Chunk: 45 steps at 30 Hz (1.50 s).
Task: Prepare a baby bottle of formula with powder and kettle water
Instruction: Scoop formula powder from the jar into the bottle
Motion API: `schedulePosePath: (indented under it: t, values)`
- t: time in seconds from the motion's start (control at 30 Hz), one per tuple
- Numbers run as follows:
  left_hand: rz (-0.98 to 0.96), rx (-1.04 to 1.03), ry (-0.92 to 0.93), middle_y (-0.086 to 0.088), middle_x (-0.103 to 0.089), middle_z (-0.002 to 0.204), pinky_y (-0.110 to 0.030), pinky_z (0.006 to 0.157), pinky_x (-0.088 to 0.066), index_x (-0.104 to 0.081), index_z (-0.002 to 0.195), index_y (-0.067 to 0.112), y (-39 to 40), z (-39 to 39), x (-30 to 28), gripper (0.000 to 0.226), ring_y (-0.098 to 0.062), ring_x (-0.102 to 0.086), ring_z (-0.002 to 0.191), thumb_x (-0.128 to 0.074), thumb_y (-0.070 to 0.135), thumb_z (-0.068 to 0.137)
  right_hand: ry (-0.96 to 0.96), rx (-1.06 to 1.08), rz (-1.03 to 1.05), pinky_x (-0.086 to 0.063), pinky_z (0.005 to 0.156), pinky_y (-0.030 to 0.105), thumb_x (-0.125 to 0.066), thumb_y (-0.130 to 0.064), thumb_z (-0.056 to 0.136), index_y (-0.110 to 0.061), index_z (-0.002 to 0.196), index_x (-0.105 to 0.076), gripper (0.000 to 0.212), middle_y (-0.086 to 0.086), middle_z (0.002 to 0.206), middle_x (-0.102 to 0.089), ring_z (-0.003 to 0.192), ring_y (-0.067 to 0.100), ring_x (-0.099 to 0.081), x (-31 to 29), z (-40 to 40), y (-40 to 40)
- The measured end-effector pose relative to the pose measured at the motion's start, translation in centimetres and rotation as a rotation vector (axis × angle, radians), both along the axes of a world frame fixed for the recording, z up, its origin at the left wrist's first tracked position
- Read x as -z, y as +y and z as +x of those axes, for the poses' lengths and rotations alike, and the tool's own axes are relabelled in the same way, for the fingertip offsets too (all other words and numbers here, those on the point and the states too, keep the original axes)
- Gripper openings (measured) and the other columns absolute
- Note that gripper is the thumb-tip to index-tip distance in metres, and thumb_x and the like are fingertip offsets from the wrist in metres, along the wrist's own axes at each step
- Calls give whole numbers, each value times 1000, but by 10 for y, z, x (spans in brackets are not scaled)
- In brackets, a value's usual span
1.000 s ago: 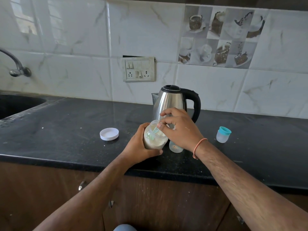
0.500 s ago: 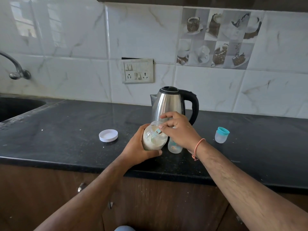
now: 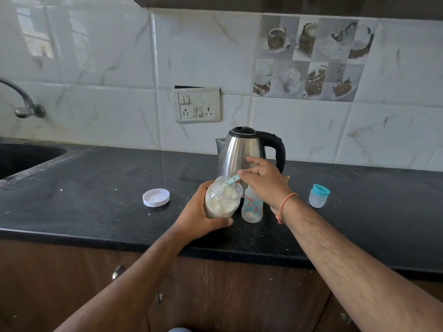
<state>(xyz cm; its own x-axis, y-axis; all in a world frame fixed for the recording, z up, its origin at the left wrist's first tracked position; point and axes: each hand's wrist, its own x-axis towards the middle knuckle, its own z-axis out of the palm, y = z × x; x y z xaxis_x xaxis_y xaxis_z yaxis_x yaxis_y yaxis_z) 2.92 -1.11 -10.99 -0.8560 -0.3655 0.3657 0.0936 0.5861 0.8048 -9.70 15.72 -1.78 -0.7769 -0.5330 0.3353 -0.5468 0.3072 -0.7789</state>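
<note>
My left hand [image 3: 199, 216] grips a clear jar of white formula powder [image 3: 221, 200], tilted toward me on the black counter [image 3: 96, 200]. My right hand [image 3: 263, 180] pinches a small teal scoop [image 3: 231, 181] whose bowl dips into the jar's mouth. Right beside the jar stands an open clear baby bottle [image 3: 251, 207] with red print, partly behind my right wrist. A steel kettle [image 3: 242, 152] with a black handle stands just behind both hands.
The jar's white lid [image 3: 156, 197] lies on the counter to the left. The bottle's teal-ringed cap [image 3: 318, 195] stands to the right. A sink [image 3: 21, 156] and tap [image 3: 24, 104] are at far left. A switch panel [image 3: 198, 104] is on the tiled wall.
My right hand has drawn up and back from the jar mouth, so the teal scoop's handle now shows. The bottle is more uncovered. The jar stays in my left hand.
</note>
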Motion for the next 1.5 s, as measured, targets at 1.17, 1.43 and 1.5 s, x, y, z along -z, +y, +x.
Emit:
schedulePosePath:
  t: [1.17, 1.43, 1.5]
  values:
    - [68, -47, -57, 32, -53, 129, -12, 87, -42, -36, 148, 44, -2, -3, 0, 101, 9, -53, 117, -102, 32, 72, 657, 255, 87, -12, 127, 75, -72, -34, 103, -24, 89, -82, 19, -9, 142, -67, 149, 22, -48, 14, -35, 58]
    - [62, -51, -47, 32, -54, 131, -12, 88, -43, -37, 148, 44, -2, -2, 0, 102, 8, -54, 119, -102, 33, 71, 1051, 148, 153, -17, 126, 74, -53, -44, 104, -24, 96, -83, 37, -4, 131, -72, 141, 27, -56, 17, -33, 68]
    - [62, -50, -45, 31, -55, 132, -14, 90, -43, -37, 150, 43, -2, -2, 1, 103, 6, -54, 120, -103, 34, 70, 1089, 136, 164, -18, 126, 72, -54, -42, 104, -25, 97, -83, 34, -4, 129, -73, 139, 27, -58, 18, -34, 69]
